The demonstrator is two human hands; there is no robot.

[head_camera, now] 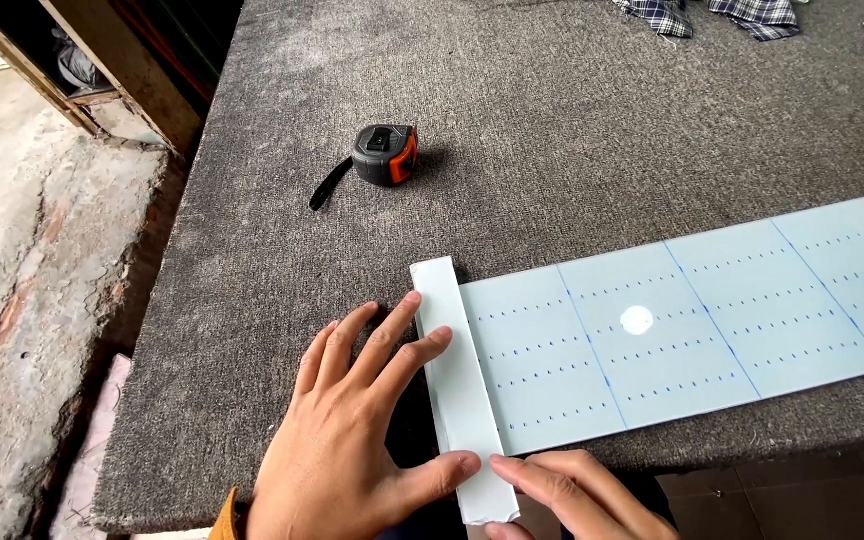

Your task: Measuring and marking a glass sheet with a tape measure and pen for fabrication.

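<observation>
I look down at a worktable covered in rough grey carpet. A long, pale blue sheet lies flat across it, running from near the middle of the table off the right edge of the view. Thin blue lines divide it into panels, and rows of small dark dashes mark each panel.

At the sheet's left end a narrow pale strip lies crosswise, its near end sticking out past the table's front edge. My left hand rests open and flat on the carpet just left of the strip, with two fingertips and the thumb touching its edge. My right hand comes in from below, and one fingertip presses the strip's lower end. Neither hand is closed around anything.

I judge the strip to be stiff, thin and brittle, likely glass or hard plastic. Its near end looks chipped, so the edges may be sharp. It seems light and smooth, best held by its long edges with fingertips.

A grey and orange tape measure sits well apart, farther back on the table. A checked cloth lies at the far edge, partly cut off.

Most of my right hand is out of view. A bright white spot on the sheet may be a reflection; I cannot tell.
</observation>
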